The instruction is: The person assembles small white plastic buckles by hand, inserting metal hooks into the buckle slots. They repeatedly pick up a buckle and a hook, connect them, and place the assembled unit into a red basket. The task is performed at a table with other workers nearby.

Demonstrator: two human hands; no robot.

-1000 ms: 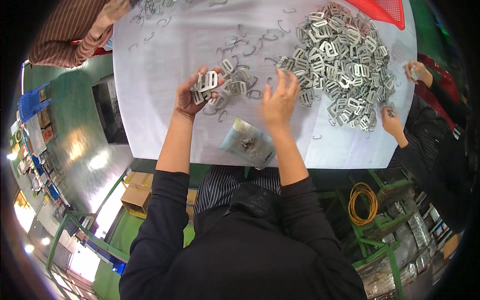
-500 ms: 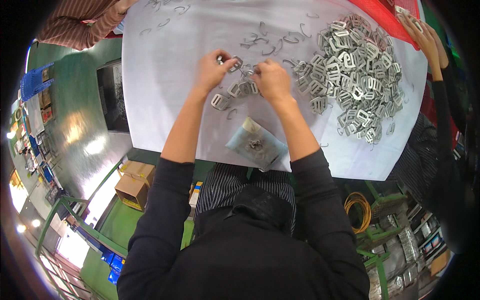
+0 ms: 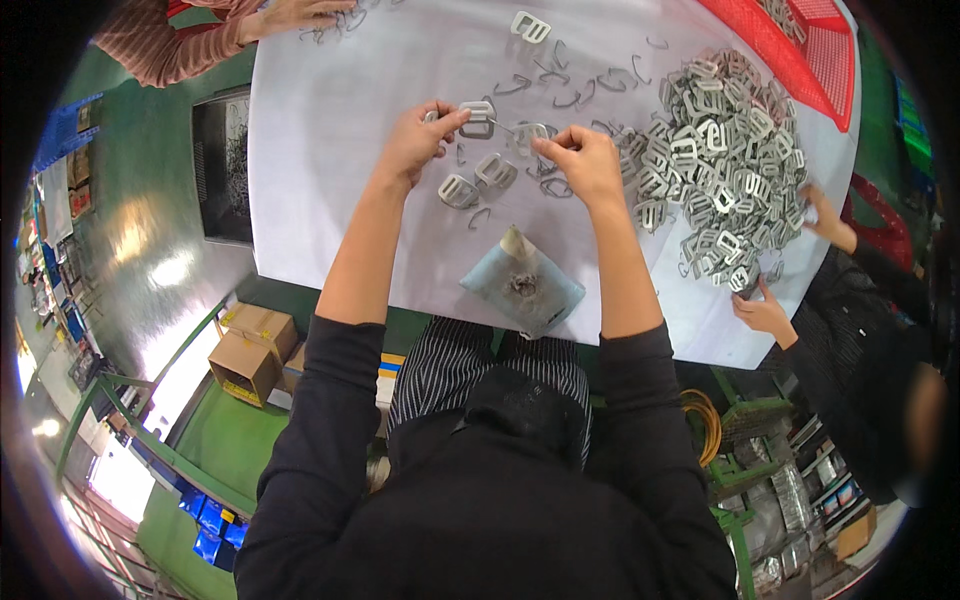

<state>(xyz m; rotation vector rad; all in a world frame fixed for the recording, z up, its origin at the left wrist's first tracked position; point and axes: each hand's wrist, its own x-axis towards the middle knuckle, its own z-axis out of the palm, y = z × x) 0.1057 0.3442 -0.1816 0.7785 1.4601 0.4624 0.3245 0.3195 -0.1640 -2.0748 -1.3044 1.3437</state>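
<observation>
My left hand [image 3: 420,140] pinches a silver metal slide buckle [image 3: 477,120] by its left side. More metal shows between its fingers, too small to make out. My right hand [image 3: 582,162] is closed on a thin wire piece [image 3: 506,127] that stretches toward the held buckle; I cannot tell whether it is hooked through the bar. Right beside those fingertips is another buckle [image 3: 528,137], partly hidden. Two more buckles, one farther [image 3: 496,171] and one nearer [image 3: 458,191], lie below my hands, with a bent wire hook [image 3: 480,218] close by.
A large buckle pile [image 3: 715,165] covers the table's right side, a red basket [image 3: 790,55] behind it. Loose wire hooks [image 3: 575,95] and a single buckle [image 3: 530,27] lie farther off. A stained light-blue pad [image 3: 525,285] sits near me. Co-workers' hands reach in at right and far left.
The held buckle and my right hand have drawn slightly apart, with wire between them. A lone buckle now lies at the far edge. The right co-worker's hands have moved from the basket to the pile.
</observation>
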